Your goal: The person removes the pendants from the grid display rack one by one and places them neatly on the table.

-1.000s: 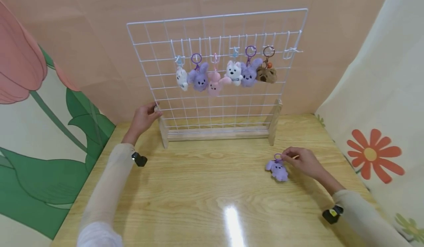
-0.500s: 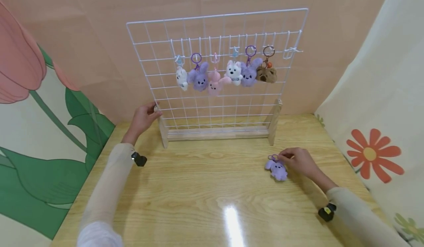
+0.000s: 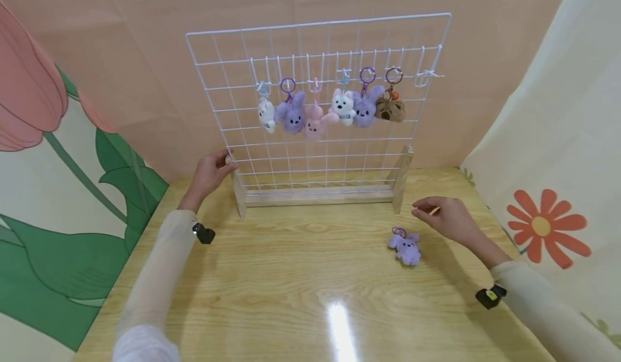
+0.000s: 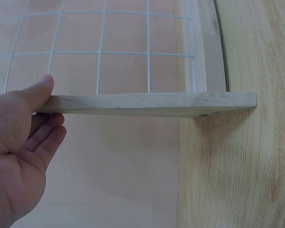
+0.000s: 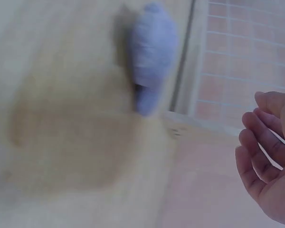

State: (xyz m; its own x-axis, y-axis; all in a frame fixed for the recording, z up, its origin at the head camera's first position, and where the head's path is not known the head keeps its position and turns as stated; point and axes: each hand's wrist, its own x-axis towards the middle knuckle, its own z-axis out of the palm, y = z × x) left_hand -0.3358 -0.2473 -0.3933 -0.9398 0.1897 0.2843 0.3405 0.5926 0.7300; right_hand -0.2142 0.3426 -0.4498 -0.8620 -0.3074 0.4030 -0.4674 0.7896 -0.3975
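My left hand [image 3: 209, 174] pinches the top of the rack's left wooden upright [image 4: 152, 101], thumb on one face and fingers on the other. A purple plush bunny keychain [image 3: 407, 250] lies on the table, its purple ring at the upper left. Above and to the right of it, my right hand [image 3: 448, 219] hovers, holding nothing, with fingers loosely bent. In the right wrist view the plush bunny [image 5: 153, 52] is blurred and apart from the right hand [image 5: 273, 156].
A white wire grid rack [image 3: 320, 159] stands at the back. Several plush keychains hang on its hooks, including a pink bunny [image 3: 315, 124] and a brown bear [image 3: 390, 109]. A bare hook [image 3: 427, 75] is at the far right. Fabric backdrops surround the wooden table [image 3: 291, 275].
My right hand has let go of the purple bunny keychain's ring and moved up and to the right. The keychain stays on the table. My left hand has not moved.
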